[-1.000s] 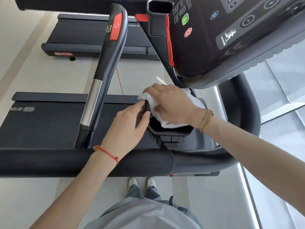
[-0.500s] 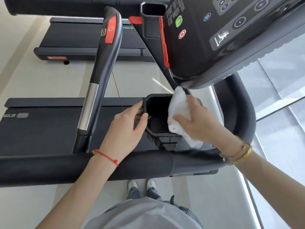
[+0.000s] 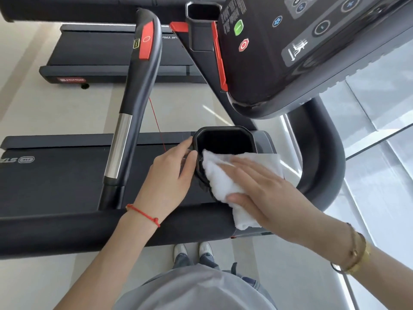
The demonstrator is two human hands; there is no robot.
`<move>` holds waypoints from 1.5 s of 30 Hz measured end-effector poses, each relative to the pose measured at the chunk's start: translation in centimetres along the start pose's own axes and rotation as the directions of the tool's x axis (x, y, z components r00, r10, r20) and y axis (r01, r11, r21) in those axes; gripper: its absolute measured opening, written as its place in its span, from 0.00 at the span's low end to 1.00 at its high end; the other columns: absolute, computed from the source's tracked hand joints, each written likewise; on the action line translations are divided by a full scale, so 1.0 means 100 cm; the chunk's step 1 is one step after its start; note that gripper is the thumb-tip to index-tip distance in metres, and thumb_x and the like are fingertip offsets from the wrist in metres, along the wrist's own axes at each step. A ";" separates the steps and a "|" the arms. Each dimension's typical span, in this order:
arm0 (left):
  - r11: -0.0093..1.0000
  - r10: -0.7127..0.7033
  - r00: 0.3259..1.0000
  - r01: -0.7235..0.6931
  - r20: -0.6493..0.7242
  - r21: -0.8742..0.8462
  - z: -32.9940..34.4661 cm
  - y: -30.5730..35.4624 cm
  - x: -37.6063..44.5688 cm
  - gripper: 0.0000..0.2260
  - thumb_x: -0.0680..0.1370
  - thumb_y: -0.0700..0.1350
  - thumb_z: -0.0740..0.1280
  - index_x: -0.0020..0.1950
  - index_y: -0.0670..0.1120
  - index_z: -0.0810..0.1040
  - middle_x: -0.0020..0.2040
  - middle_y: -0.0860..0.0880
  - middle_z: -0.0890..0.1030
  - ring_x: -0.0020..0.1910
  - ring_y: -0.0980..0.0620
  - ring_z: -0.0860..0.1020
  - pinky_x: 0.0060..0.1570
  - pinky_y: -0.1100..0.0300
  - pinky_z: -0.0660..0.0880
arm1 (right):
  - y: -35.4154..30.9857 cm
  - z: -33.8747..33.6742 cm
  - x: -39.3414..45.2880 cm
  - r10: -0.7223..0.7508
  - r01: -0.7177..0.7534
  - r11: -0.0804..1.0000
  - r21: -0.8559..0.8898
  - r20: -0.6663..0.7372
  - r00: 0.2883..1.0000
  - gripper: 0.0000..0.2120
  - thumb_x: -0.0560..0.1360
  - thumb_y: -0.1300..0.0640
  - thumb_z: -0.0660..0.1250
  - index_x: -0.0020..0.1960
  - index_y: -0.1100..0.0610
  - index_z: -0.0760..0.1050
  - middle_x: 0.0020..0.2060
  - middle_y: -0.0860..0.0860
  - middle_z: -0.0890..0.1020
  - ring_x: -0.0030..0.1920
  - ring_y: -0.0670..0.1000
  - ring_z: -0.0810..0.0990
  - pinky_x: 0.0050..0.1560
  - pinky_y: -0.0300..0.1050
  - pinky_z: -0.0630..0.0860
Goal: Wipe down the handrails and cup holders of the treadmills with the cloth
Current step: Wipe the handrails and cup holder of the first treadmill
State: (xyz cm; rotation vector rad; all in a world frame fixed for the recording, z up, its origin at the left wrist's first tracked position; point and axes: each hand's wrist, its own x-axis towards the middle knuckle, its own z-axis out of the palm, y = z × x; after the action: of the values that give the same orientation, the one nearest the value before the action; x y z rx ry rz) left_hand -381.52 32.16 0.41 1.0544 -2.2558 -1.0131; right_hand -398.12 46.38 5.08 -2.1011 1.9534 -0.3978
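— Since half a second ago the right hand [image 3: 266,189] has swung the white terry cloth [image 3: 225,186] from the cup holder's 3 o'clock wall down across its 6 o'clock rim. How is it held?

— That grip lies flat, fingers straight, thumb tucked under the cloth's lower edge, pressing it onto the black octagonal plastic cup holder [image 3: 223,139]. The left hand [image 3: 172,175] holds the holder's 9 o'clock wall, fingers curled against it, steadying it.

— So which step?

— Wiping this cup holder's rim, I judge. Next the cloth likely needs pushing down inside, then along the padded black front handrail [image 3: 67,229] just below.

— Anything in the way?

— At 12 o'clock the dark treadmill console [image 3: 301,52] overhangs the holder, limiting room above. A thin red safety cord [image 3: 156,121] hangs near the left hand's fingers and could snag. The black and silver side handrail [image 3: 134,104] stands at 10 o'clock, with a second black cup holder [image 3: 202,25] beyond.
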 end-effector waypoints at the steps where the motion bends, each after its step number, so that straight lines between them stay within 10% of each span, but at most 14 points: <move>1: 1.000 -0.003 1.000 0.003 -0.004 -0.007 0.000 0.000 0.000 0.17 0.83 0.49 0.57 0.71 0.52 0.73 0.41 0.57 0.80 0.41 0.61 0.77 0.42 0.72 0.69 | -0.001 -0.001 0.009 -0.024 0.025 1.000 -0.019 0.052 0.998 0.23 0.82 0.44 0.54 0.70 0.56 0.68 0.61 0.51 0.78 0.64 0.50 0.72 0.62 0.35 0.63; 6: 1.000 -0.013 1.000 0.013 -0.016 -0.028 0.000 0.001 0.000 0.15 0.83 0.48 0.57 0.68 0.52 0.75 0.32 0.58 0.75 0.34 0.64 0.74 0.35 0.72 0.67 | 0.004 0.000 0.045 0.047 -0.025 0.993 -0.114 0.191 0.980 0.26 0.77 0.35 0.47 0.55 0.53 0.72 0.30 0.44 0.69 0.29 0.45 0.70 0.32 0.38 0.60; 17: 0.997 0.016 1.000 -0.016 0.007 0.071 -0.006 0.011 -0.017 0.18 0.81 0.51 0.58 0.71 0.58 0.71 0.48 0.60 0.81 0.46 0.63 0.78 0.47 0.65 0.75 | 0.028 -0.006 -0.008 -0.185 0.175 0.957 0.229 0.022 0.982 0.24 0.80 0.46 0.57 0.71 0.59 0.70 0.63 0.45 0.76 0.59 0.39 0.73 0.58 0.22 0.64; 26: 0.974 0.130 0.984 -0.103 -0.123 0.204 -0.028 0.008 -0.057 0.15 0.81 0.46 0.61 0.68 0.49 0.76 0.52 0.55 0.82 0.45 0.62 0.79 0.43 0.58 0.78 | -0.012 0.003 -0.018 -0.324 0.316 0.946 0.072 0.157 0.933 0.26 0.82 0.43 0.50 0.73 0.56 0.68 0.73 0.49 0.69 0.74 0.47 0.65 0.74 0.39 0.59; 31: 0.964 0.162 0.974 -0.121 -0.160 0.238 -0.056 -0.011 -0.078 0.13 0.81 0.44 0.63 0.65 0.48 0.78 0.51 0.56 0.82 0.47 0.58 0.80 0.44 0.69 0.73 | -0.053 0.029 0.000 -0.243 0.272 0.937 -0.219 0.147 0.959 0.27 0.83 0.42 0.50 0.74 0.58 0.66 0.71 0.51 0.73 0.69 0.50 0.72 0.72 0.46 0.64; 45: 0.914 0.244 0.955 -0.169 -0.167 0.369 -0.161 -0.099 -0.130 0.10 0.80 0.40 0.65 0.60 0.44 0.80 0.52 0.52 0.83 0.51 0.53 0.80 0.56 0.56 0.72 | -0.190 0.101 0.087 -0.029 0.023 0.921 -0.390 -0.008 1.000 0.32 0.83 0.38 0.38 0.61 0.57 0.74 0.52 0.50 0.80 0.47 0.51 0.79 0.49 0.47 0.75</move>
State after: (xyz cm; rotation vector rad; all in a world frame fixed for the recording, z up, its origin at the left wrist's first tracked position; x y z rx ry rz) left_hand -358.64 31.14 1.82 0.9775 -2.3580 -0.3957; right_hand -376.26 39.00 2.76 -2.3626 2.1594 -0.0229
